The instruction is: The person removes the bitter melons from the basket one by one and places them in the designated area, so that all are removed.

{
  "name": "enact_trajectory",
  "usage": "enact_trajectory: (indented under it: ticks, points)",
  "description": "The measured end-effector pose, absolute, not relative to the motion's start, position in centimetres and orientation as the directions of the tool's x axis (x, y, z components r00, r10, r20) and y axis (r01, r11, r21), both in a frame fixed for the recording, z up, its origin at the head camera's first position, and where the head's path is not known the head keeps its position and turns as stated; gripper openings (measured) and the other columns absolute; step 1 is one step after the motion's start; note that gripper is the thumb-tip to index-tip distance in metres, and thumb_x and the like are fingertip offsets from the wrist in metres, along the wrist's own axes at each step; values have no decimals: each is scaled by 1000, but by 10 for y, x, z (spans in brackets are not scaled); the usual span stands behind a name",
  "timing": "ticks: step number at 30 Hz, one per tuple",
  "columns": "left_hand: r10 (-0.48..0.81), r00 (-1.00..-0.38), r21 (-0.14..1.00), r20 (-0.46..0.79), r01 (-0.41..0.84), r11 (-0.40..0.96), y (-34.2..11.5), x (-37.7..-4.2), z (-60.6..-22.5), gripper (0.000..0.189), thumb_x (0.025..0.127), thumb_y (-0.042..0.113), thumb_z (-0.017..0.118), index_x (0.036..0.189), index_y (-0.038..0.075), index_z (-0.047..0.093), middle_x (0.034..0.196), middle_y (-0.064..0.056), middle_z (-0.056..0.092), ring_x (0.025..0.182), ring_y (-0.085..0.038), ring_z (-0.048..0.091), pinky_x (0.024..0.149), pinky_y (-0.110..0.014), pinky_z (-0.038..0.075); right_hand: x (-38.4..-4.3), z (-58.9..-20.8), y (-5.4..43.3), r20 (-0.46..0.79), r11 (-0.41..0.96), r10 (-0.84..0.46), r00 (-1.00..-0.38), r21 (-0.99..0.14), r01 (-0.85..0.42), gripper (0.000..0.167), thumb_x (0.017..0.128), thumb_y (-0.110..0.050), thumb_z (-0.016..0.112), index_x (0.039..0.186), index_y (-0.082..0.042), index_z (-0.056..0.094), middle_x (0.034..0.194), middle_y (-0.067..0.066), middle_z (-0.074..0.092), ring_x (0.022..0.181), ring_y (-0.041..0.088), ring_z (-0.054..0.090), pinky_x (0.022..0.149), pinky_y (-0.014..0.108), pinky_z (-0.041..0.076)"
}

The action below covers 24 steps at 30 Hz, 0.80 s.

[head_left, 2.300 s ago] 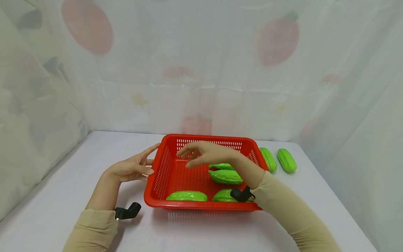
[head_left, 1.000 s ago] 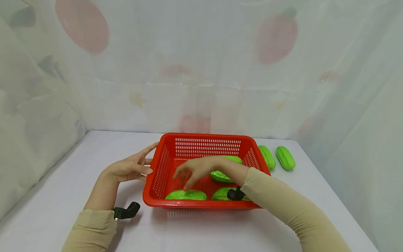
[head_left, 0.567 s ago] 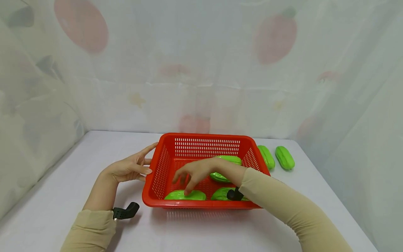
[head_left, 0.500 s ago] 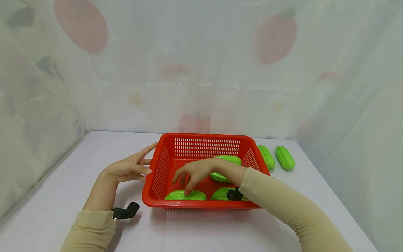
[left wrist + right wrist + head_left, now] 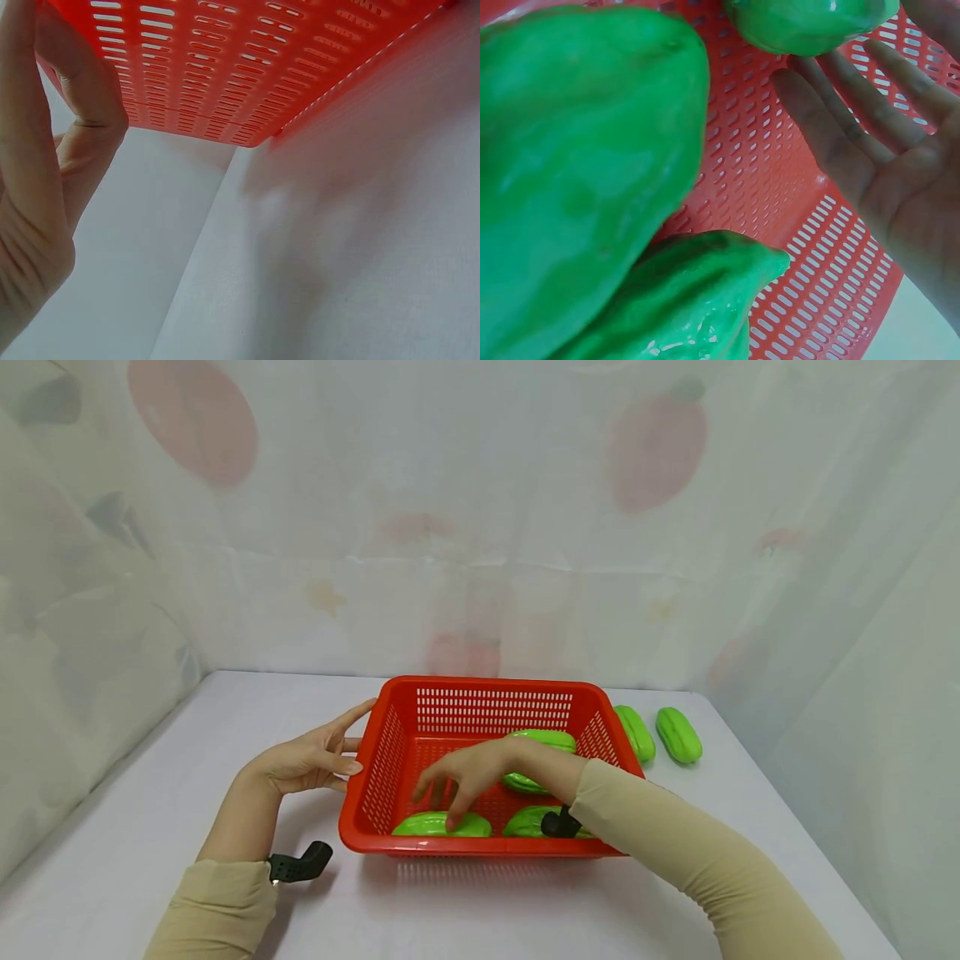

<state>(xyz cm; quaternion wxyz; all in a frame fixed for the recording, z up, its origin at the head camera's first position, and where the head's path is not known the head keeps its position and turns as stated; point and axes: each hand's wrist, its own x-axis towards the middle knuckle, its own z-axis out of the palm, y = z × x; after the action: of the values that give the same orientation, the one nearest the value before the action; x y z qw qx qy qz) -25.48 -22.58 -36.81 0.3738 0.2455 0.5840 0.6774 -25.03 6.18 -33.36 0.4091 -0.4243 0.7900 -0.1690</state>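
My left hand [image 5: 315, 760] holds the left side of a red perforated plastic basket [image 5: 491, 846], thumb at the rim and fingers spread along its outer wall. Inside the basket, my right hand [image 5: 471, 770] is over a light green ribbed bitter melon [image 5: 423, 824] at the front left. Its thumb touches the melon; in the right wrist view the loosely extended fingers reach just under that melon [image 5: 810, 22], not closed round it. More bitter melons lie to the right: one at the front [image 5: 523, 821], two farther back [image 5: 551, 739], partly hidden by my right forearm.
Two more green bitter melons lie on the white table [image 5: 450, 918], one [image 5: 637, 735] against the basket's right side and another [image 5: 679, 735] farther right. A pale curtain with printed fruit [image 5: 660, 452] hangs behind and at both sides.
My right hand has come down from above the basket's middle to the front left melon. Its thumb has since shifted slightly right along it. The left hand keeps its hold on the basket.
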Motion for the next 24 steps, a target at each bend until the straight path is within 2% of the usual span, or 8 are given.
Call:
enact_trajectory:
  ticks: [10,24]
  points:
    - [789,-607,976,-98,-212,-42,-225,-254,-366,99,95,-4,54,158,28,-15,137,-12,54,102,-20,72,83,-42,62,-250,-337,61,-526,591,-794,-305,-553,-587,59,86,-24,76,139,-14,52,128,-1,61,109,4,58,94,16,50]
    - [783,-613,976,-107,-215,-35,-225,-253,-367,99,95,-3,55,158,28,-15,136,-13,54,99,-18,73,81,-42,62,-249,-337,60,-535,587,-793,-292,-541,-602,52,86,-24,75,134,-18,56,121,-4,63,105,4,59,91,16,51]
